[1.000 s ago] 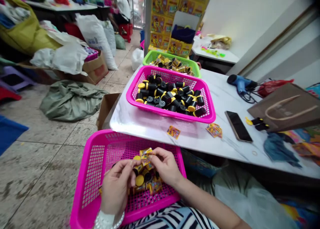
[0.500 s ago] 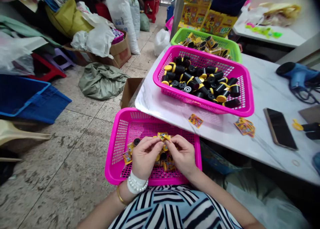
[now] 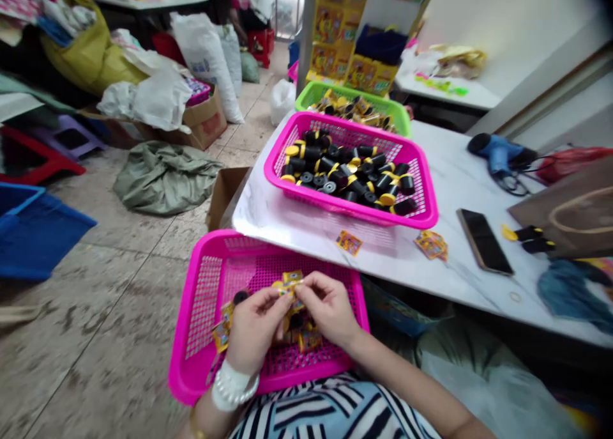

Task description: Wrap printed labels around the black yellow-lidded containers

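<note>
My left hand (image 3: 253, 327) and my right hand (image 3: 328, 308) meet over a pink basket (image 3: 204, 305) on my lap. Together they pinch a small yellow printed sticker (image 3: 290, 280) around a little black roll that is mostly hidden by my fingers. Under my hands lie several small rolls, some wrapped in yellow labels (image 3: 221, 333), one bare black (image 3: 240, 296). On the white table a second pink basket (image 3: 421, 202) is full of black rolls with yellow caps (image 3: 345, 174).
A green basket (image 3: 311, 97) of wrapped rolls stands behind it. Loose stickers (image 3: 348, 242), a sticker pile (image 3: 431, 245), a phone (image 3: 484, 250), a blue heat gun (image 3: 500, 154) and a brown paper bag (image 3: 569, 215) lie on the table. Bags, boxes and a blue crate (image 3: 36, 231) crowd the floor at left.
My hands stay together on the sticker and roll over the lap basket. The view has swung about, left then back right; nothing else on the table moved.
</note>
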